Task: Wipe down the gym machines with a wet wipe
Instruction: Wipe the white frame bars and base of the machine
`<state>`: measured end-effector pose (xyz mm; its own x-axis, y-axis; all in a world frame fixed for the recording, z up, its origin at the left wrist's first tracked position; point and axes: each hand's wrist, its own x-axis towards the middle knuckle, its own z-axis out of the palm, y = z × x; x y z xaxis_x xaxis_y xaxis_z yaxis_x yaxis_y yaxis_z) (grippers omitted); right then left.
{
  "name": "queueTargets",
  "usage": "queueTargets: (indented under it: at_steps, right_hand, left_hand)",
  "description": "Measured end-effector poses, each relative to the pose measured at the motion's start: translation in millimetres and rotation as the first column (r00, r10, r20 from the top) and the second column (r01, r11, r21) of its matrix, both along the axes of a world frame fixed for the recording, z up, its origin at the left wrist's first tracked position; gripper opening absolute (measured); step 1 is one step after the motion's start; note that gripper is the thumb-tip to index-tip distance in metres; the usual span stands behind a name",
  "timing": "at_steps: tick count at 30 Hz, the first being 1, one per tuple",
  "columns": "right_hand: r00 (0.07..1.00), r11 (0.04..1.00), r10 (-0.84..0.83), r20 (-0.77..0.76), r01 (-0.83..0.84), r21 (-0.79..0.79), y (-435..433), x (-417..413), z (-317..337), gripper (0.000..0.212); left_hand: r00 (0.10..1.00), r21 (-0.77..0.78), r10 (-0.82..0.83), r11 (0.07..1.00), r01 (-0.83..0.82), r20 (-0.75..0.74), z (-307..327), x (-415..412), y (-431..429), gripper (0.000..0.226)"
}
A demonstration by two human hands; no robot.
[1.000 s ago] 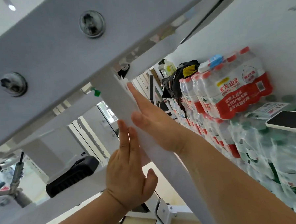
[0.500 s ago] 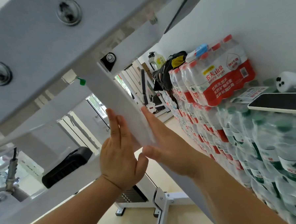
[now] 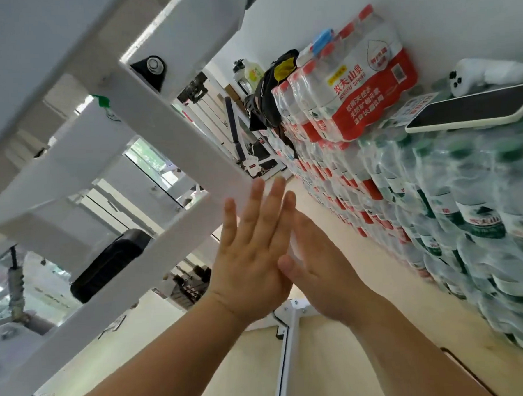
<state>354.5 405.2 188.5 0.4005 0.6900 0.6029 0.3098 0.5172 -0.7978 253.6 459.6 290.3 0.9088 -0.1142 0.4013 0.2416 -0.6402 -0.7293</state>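
- left hand (image 3: 251,259) and right hand (image 3: 321,273) are pressing flat on opposite sides of the white machine bar (image 3: 184,141)
- both grips are spread, fingers straight
- white sliver (image 3: 294,242) is showing between the palms, can't tell if it's wipe or bar

L hand (image 3: 251,253) flat, fingers straight, R hand (image 3: 315,273) flat alongside, palms facing, both forearms raised

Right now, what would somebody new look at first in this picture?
First, the two hands in the middle: the left hand and right hand press flat on either side of a white beam. Next, the big stack of water bottles on the right, with a phone lying on top.
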Motion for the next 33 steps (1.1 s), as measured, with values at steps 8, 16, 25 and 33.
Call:
queueTargets:
  at_steps: [8, 16, 25, 33]
  right_hand:
    - [0.965, 0.949, -0.014, -0.26, -0.069, -0.307, -18.9, 22.0, -162.4, 0.108]
    - [0.986, 0.98, -0.081, -0.147, 0.051, -0.194, 1.0, 19.9, -202.7, 0.113]
    - [0.983, 0.989, -0.083, -0.161, 0.062, -0.135, -3.1, 14.2, -213.8, 0.106]
    - [0.932, 0.923, -0.191, -0.309, 0.063, -0.38, -17.1, 31.3, -376.1, 0.085]
  left_hand:
    - [0.917, 0.241, 0.27, 0.949, -0.202, -0.294, -65.7, 32.7, 20.5, 0.104]
    - [0.95, 0.363, 0.224, 0.922, -0.134, -0.218, -76.7, 40.4, 31.6, 0.101]
    - [0.906, 0.257, 0.165, 0.964, -0.066, -0.39, -113.7, 47.9, 2.2, 0.093]
    - [0.736, 0.285, 0.275, 0.951, -0.116, -0.619, -234.2, 95.4, 4.2, 0.074]
